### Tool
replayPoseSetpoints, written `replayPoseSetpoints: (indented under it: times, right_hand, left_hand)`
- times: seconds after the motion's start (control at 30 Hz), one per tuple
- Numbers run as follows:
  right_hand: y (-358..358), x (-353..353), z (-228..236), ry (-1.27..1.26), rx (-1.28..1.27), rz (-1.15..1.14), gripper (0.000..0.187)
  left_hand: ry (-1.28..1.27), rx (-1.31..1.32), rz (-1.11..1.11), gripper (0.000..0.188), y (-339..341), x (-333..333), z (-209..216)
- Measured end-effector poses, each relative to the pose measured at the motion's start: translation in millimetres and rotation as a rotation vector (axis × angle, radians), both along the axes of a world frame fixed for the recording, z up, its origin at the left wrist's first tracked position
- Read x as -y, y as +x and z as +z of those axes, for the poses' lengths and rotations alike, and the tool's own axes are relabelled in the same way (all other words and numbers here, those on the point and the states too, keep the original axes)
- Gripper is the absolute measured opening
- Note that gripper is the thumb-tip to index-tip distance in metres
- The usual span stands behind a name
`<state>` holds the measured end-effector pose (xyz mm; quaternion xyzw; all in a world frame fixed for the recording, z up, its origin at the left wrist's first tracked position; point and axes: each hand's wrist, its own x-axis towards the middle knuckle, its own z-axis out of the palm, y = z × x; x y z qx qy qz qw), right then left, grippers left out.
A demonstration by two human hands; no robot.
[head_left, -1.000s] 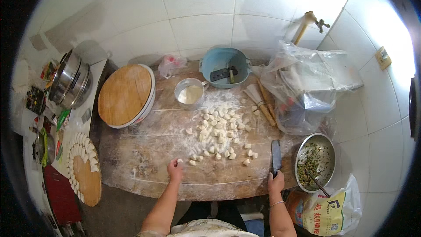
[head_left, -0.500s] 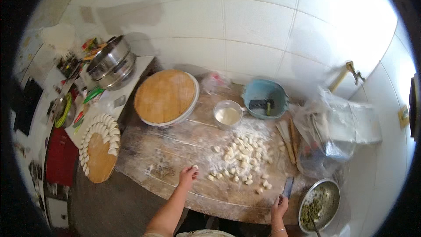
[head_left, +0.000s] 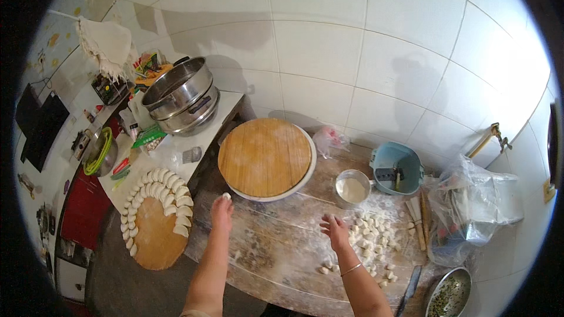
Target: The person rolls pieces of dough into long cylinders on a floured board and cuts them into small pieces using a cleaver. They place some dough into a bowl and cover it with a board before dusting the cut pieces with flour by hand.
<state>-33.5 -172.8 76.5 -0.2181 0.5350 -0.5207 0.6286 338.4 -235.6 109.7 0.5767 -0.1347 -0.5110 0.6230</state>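
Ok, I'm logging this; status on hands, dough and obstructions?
Left hand: pinching small dough piece. Right hand: beside loose dough pieces, grip unclear. Knife lying on table, clear of both hands.

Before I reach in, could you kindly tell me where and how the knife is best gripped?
The knife is probably best taken by its handle, from the near side and above: the handle points back that way, the blade points away, and the metal bowl sits close on the right.

Two hands, two wooden boards, one knife at lower right, one teal basin, dozens of dough pieces.
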Motion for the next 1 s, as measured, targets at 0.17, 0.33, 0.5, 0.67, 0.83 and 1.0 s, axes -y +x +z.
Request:
replayPoseSetpoints:
  times: [0.17, 0.33, 0.5, 0.67, 0.83, 1.0]
  right_hand:
    - [56.7, 50.8, 23.3, -0.099, 0.347, 0.028, 0.038]
    - [97.9, 83.1, 49.7, -0.006, 0.503, 0.008, 0.049]
    - [129.7, 113.0, 54.9, 0.025, 0.358, 0.033, 0.053]
    - [152.4, 119.6, 67.3, 0.043, 0.142, -0.109, 0.028]
    - [174.7, 159.1, 28.5, 0.16, -0.149, -0.182, 0.017]
    - [155.9, 179.5, -1.2, 0.252, 0.158, -0.217, 0.024]
  left_hand:
    - [-0.114, -0.105, -0.049, 0.044, 74.7, 80.6, -5.3]
    - [-0.015, 0.307, -0.065, 0.027, 49.0, 109.4, 30.2]
    - [0.076, 0.392, -0.057, 0.026, 38.5, 122.5, 30.2]
    - [0.115, 0.279, -0.257, 0.034, 56.2, 130.7, 19.9]
    - [0.124, 0.195, -0.2, 0.035, 71.5, 130.7, 8.9]
    - [0.178, 0.308, -0.209, 0.039, 59.1, 126.5, 30.5]
